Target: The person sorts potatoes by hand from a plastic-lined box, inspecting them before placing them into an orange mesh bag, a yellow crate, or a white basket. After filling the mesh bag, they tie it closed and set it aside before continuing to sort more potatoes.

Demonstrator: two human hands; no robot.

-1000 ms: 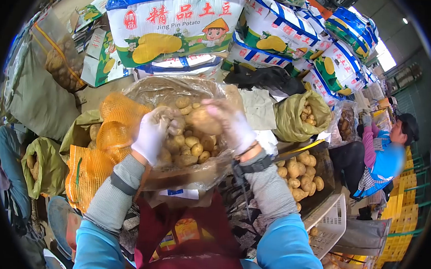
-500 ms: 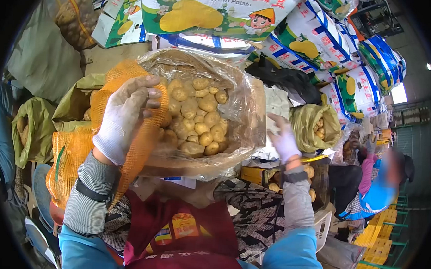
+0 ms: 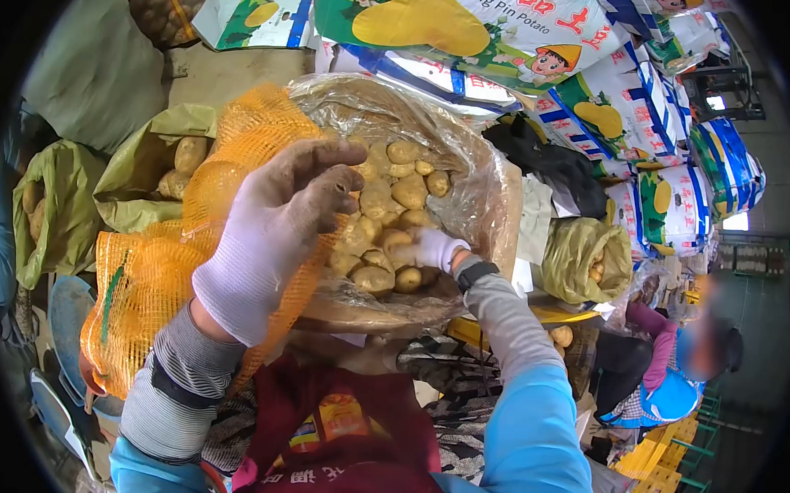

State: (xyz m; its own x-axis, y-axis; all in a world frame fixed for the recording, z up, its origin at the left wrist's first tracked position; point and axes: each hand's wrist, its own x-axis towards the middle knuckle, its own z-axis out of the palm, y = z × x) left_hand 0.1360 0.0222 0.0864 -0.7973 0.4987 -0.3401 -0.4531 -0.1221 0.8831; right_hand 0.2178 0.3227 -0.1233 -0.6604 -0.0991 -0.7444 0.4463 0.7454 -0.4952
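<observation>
A plastic-lined cardboard box (image 3: 506,225) in front of me holds many potatoes (image 3: 409,192). My right hand (image 3: 428,250), in a white glove, reaches into it from the right, its fingers closed about a potato (image 3: 396,240) at the heap's middle. Over the box's left side hovers my left hand (image 3: 277,219), gloved with soiled fingertips, fingers curved and apart with nothing between them. Beneath and beside that hand, an orange mesh bag (image 3: 246,125) drapes over the box edge. A second orange mesh bag (image 3: 146,297), filled, sits lower left.
Green woven sacks of potatoes stand at left (image 3: 57,205) and at right (image 3: 588,259). Printed potato cartons (image 3: 422,23) are stacked behind the box. A co-worker (image 3: 671,382) in blue sits at far right beside yellow crates (image 3: 659,461).
My right hand has moved left from outside the box onto the potatoes. My left hand looks nearer and lower, its fingers still apart. The view has shifted slightly.
</observation>
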